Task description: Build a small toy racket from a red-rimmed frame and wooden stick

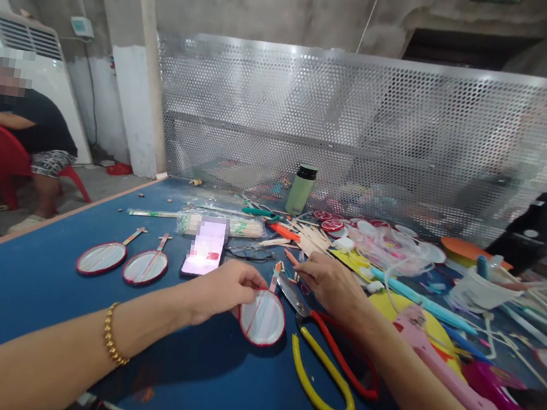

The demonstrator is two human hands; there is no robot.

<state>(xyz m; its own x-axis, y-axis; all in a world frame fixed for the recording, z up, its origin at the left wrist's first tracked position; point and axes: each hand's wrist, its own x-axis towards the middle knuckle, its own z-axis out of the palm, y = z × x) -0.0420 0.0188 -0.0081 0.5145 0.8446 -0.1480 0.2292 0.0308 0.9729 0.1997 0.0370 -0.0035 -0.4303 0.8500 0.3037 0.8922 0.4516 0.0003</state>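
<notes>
My left hand (232, 287) grips the edge of a small banjo-like craft piece (262, 318), a white disc with a red rim, pale strips across it and a short neck. The neck points away from me, with an orange bit at its tip. My right hand (331, 283) is closed in a pinch just right of that tip, beside small scraps; what its fingers hold, if anything, I cannot make out. Large scissors (326, 377) with one yellow and one red handle lie under my right wrist. Two similar craft pieces (101, 258) (145, 267) lie to the left.
A lit phone (205, 246) stands behind my left hand, with glasses (250, 253) beside it. Farther back are a green bottle (301, 190) and wooden sticks (312, 237). To the right are a pink glue gun (444, 365) and a white cup (474, 292). A person (26, 125) sits far left.
</notes>
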